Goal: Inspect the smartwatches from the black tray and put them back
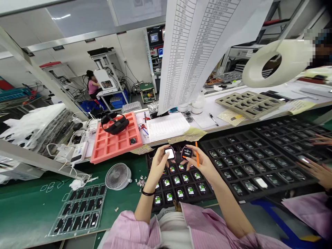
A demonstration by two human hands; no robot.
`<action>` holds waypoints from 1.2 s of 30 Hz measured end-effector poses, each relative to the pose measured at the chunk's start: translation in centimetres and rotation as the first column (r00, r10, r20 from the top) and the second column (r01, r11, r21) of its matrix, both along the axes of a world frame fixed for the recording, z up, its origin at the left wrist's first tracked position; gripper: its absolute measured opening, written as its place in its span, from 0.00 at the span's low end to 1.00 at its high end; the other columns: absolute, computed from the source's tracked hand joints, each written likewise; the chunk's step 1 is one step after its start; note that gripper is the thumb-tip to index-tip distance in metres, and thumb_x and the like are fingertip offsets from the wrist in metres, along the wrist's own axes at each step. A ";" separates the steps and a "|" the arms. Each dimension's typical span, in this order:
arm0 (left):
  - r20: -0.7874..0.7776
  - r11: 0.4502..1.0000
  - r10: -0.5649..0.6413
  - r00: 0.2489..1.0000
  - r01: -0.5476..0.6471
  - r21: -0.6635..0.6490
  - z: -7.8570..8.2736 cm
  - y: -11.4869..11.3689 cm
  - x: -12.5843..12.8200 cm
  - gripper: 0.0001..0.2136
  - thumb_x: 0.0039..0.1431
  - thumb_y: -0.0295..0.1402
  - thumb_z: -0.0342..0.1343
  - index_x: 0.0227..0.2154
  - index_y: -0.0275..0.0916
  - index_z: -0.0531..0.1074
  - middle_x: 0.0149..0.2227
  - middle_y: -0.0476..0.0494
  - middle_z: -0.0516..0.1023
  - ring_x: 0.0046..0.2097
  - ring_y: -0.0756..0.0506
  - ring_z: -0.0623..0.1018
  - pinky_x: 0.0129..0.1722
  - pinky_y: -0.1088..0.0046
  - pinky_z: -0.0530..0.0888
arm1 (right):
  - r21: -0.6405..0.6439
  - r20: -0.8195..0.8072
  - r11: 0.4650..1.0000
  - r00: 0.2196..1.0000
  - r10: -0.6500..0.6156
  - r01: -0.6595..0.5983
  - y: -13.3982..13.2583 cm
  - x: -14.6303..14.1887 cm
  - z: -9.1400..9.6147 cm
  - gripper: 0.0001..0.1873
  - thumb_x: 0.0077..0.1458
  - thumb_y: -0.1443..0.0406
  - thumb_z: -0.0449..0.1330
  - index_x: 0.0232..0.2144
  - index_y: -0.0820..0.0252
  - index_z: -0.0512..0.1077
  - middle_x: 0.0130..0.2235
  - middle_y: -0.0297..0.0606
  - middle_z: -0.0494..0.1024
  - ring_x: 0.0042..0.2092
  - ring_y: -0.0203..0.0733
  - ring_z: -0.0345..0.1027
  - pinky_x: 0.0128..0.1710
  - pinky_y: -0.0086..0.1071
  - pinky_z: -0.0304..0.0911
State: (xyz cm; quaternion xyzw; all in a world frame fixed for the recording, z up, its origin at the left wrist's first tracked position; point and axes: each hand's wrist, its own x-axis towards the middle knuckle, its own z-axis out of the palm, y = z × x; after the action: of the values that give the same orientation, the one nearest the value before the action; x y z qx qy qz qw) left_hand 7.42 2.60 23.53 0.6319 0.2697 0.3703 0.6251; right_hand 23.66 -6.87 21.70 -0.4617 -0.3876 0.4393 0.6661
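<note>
My left hand [161, 159] is closed around a smartwatch with a white lit screen [169, 153], its thumb lying on the display. Level with it, my right hand [201, 158] grips a second smartwatch with a dark screen [187, 153] that shows small text and an orange strip. An orange stick-like tool [197, 154], perhaps a pen or pry stick, is also held upright between the right fingers. Both watches are above a black compartment tray [174, 200], where several watches lie with green and white screens lit.
More black trays [243, 160] of watches extend right, with another person's hands [317, 169] over them. A small fan [118, 176] and a clear tray of black parts [80, 207] stand left. A red tray [114, 143] bears a black headset [114, 123]. Paper sheets [192, 45] hang ahead.
</note>
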 end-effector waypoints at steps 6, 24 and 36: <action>-0.008 0.999 0.048 0.999 -0.048 -0.012 -0.7 0.6 -0.3 0.20 0.61 0.45 0.53 0.51 0.39 0.67 0.42 0.40 0.74 0.29 0.52 0.74 0.22 0.79 0.68 | -0.042 0.014 0.999 1.000 -0.014 0.014 0.7 0.0 -0.2 0.21 0.56 0.56 0.60 0.51 0.52 0.66 0.43 0.40 0.71 0.33 0.42 0.75 0.25 0.35 0.72; -0.076 0.998 0.017 0.997 -0.021 -0.060 0.1 0.2 0.4 0.18 0.60 0.47 0.52 0.43 0.38 0.72 0.35 0.43 0.77 0.24 0.51 0.74 0.18 0.78 0.65 | -0.080 -0.004 0.992 0.995 -0.102 0.101 0.5 0.6 0.5 0.17 0.55 0.53 0.59 0.42 0.56 0.71 0.33 0.36 0.75 0.24 0.39 0.73 0.19 0.31 0.67; -0.057 0.998 -0.050 0.997 0.048 -0.047 -0.3 -0.1 0.5 0.23 0.56 0.38 0.59 0.54 0.42 0.62 0.51 0.38 0.71 0.38 0.47 0.79 0.25 0.79 0.70 | -0.054 0.081 0.999 0.997 0.001 0.004 0.4 1.3 -0.2 0.28 0.51 0.56 0.65 0.53 0.52 0.65 0.51 0.46 0.69 0.36 0.45 0.76 0.28 0.38 0.75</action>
State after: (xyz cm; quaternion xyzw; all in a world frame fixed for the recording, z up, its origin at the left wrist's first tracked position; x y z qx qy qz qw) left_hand 7.89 2.48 23.27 0.6344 0.2805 0.3302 0.6402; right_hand 25.00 -6.49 21.53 -0.4971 -0.4018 0.4300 0.6376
